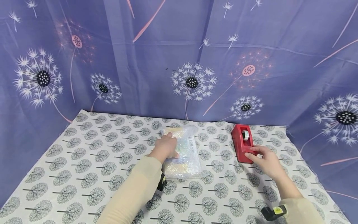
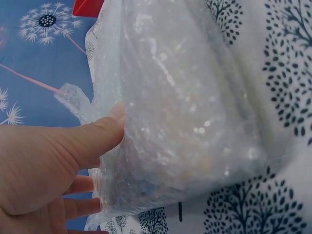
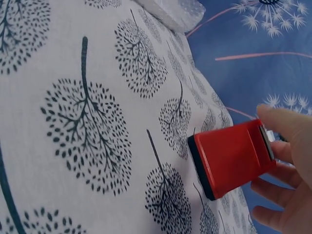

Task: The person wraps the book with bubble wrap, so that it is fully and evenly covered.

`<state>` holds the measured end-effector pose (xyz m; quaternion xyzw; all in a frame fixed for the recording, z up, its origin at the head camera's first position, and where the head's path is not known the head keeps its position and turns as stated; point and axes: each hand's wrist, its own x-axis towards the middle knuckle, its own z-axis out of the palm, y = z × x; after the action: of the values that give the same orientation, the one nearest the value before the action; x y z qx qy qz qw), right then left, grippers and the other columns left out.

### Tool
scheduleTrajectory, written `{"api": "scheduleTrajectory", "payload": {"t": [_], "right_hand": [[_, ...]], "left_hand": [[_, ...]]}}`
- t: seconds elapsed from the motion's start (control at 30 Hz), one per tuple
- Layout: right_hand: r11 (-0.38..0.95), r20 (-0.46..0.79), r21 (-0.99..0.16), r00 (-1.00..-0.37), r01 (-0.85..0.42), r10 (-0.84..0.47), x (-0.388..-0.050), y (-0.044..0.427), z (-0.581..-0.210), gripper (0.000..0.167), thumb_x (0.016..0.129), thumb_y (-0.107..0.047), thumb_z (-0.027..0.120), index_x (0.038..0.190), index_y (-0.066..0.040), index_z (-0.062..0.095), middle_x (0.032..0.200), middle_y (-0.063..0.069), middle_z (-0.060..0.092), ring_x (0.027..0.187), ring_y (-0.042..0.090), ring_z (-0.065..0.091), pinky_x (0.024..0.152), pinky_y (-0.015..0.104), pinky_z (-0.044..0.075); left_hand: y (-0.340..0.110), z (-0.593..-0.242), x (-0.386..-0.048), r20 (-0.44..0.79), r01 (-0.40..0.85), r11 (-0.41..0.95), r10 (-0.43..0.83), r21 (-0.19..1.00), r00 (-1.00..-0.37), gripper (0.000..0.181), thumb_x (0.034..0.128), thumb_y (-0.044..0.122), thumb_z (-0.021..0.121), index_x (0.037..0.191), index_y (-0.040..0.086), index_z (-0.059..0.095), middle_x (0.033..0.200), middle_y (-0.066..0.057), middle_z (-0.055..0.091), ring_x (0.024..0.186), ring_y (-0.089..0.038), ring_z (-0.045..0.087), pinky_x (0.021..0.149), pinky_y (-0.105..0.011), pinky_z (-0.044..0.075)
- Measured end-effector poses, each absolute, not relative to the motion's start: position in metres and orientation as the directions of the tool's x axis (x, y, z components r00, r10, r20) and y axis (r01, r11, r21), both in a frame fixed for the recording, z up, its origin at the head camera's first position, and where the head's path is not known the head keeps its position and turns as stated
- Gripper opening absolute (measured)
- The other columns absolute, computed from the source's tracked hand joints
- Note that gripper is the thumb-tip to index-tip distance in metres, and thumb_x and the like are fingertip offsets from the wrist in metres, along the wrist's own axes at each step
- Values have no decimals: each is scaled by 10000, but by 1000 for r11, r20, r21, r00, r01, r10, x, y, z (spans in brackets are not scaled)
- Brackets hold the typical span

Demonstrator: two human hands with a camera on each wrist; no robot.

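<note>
A flat package in bubble wrap (image 1: 184, 155) lies on the patterned cloth, with yellow and greenish contents and dark printed characters showing faintly. My left hand (image 1: 165, 147) grips its left side. In the left wrist view, the thumb (image 2: 100, 139) lies against the wrap and the other fingers are partly hidden at its edge. To the right stands a red tape dispenser (image 1: 240, 146) holding a small roll of tape (image 1: 245, 135). My right hand (image 1: 265, 160) is at its near end, fingers spread around the cutter (image 3: 266, 141); whether they press on it is hard to tell.
White cloth (image 1: 92, 174) with dark tree prints covers the table. Behind it hangs a blue-purple curtain (image 1: 148, 77) with dandelion prints, which also runs along the right side. Black wrist cameras (image 1: 272, 213) are strapped over the cream sleeves (image 1: 137, 189).
</note>
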<state>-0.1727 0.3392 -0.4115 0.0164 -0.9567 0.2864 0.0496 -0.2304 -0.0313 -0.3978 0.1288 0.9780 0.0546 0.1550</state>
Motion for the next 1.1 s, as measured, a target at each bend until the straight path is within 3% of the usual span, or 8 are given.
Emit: {"api": "scheduleTrajectory", "payload": {"t": [0.07,0.37,0.7,0.93,1.1], "right_hand": [[850,133,-521,-991,-72,-2,-172,337,-411,475,893,-337,643,1140,66,607,1210,292,572,1026,391,555,803,492,481],[901,215,-424,-977,-92,2,-172,325,-409,373,874,-218,658,1061,103,628,1199,326,560,1036,461,550,829,585,469],[919,229,-386,-973,-75,16,-170,314,-404,305,847,-146,667,1015,108,648,1131,324,583,930,417,591,759,540,499],[904,162,-427,-986,-23,52,-177,311,-395,334,843,-194,663,1045,66,608,1034,271,628,768,288,609,586,330,485],[858,106,-513,-989,34,103,-179,312,-388,448,901,-299,612,1146,76,591,1123,317,603,862,356,612,585,302,473]], "left_hand": [[-31,-398,-230,-289,235,961,269,147,-919,640,765,448,729,1268,88,563,1478,-139,355,1264,-328,451,1010,-530,434],[-31,-398,-230,-290,238,960,272,146,-918,673,768,443,731,1303,81,540,1455,-142,377,1270,-326,445,1021,-536,423],[-31,-401,-232,-297,232,963,264,141,-918,690,770,439,728,1327,87,522,1478,-132,353,1289,-325,431,1021,-537,422],[-31,-399,-231,-299,227,963,261,142,-918,666,772,433,725,1306,83,535,1475,-137,354,1289,-326,428,1037,-541,409],[-31,-399,-231,-301,227,962,263,150,-917,658,777,428,722,1301,76,537,1481,-144,347,1304,-331,414,1054,-549,389]]}}
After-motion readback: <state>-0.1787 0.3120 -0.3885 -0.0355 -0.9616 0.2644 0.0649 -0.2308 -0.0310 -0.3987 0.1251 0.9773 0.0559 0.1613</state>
